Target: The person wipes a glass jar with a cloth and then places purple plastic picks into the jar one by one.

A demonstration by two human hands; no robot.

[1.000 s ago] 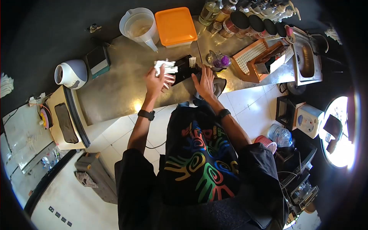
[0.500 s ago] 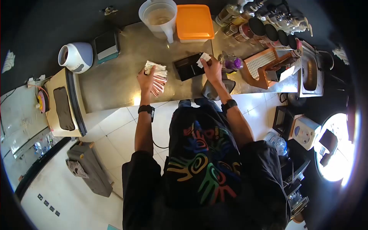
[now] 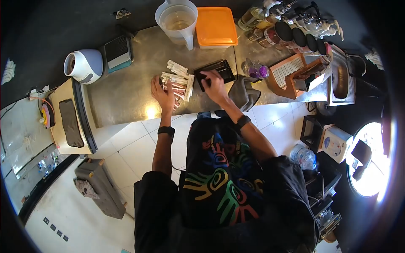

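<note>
My left hand (image 3: 163,96) rests with fingers apart against the left side of a loose pile of slim paper sachets (image 3: 179,84), white and reddish brown, on the steel counter. A few white sachets lie at the pile's upper end and right edge. My right hand (image 3: 216,87) reaches over the left part of a black compartment tray (image 3: 225,69). Its fingers are bent down into the tray, and whatever they pinch is hidden. A dark grey cloth (image 3: 244,93) lies right of that hand.
Behind the tray stand a clear pitcher (image 3: 177,23) and an orange-lidded box (image 3: 216,26). To the right are a purple-topped glass jar (image 3: 258,71), a wooden holder (image 3: 280,78), bottles and a sink (image 3: 342,80). A white rounded device (image 3: 84,65) and a scale (image 3: 118,52) stand left.
The white sachets have left my right hand and lie with the pile. That hand has moved left over the tray. My left hand has loosened its hold, and the pile has spread.
</note>
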